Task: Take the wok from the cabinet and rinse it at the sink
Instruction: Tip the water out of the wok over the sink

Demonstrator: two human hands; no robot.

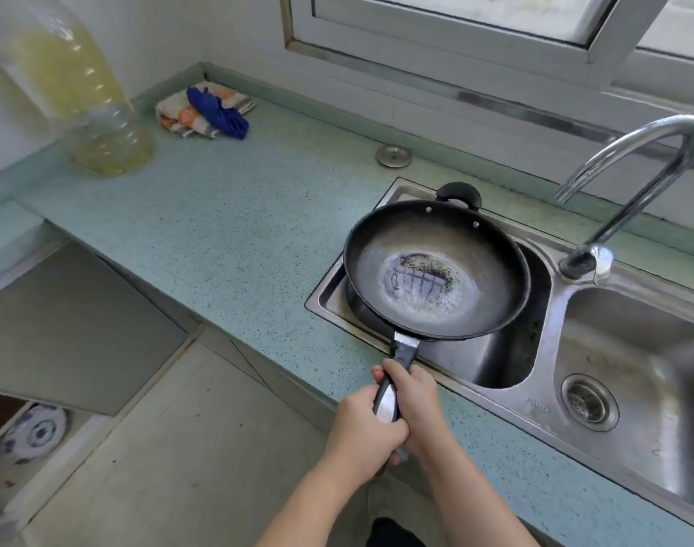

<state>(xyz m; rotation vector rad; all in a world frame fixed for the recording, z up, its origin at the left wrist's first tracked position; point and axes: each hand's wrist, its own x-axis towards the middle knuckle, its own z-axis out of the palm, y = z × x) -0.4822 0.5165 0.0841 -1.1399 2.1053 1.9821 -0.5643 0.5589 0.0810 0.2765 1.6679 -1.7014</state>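
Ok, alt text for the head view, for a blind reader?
A left hand and right hand grip the long handle of a black wok over the left basin of a steel double sink. No water runs from the faucet; an oil bottle and cloths sit on the countertop.

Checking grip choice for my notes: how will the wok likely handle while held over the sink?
Probably heavy and front-loaded: left hand and right hand both grip the long handle behind the wide wok. Likely rigid; its dark metal shows no sag. The handle's shiny section may slip if wet.
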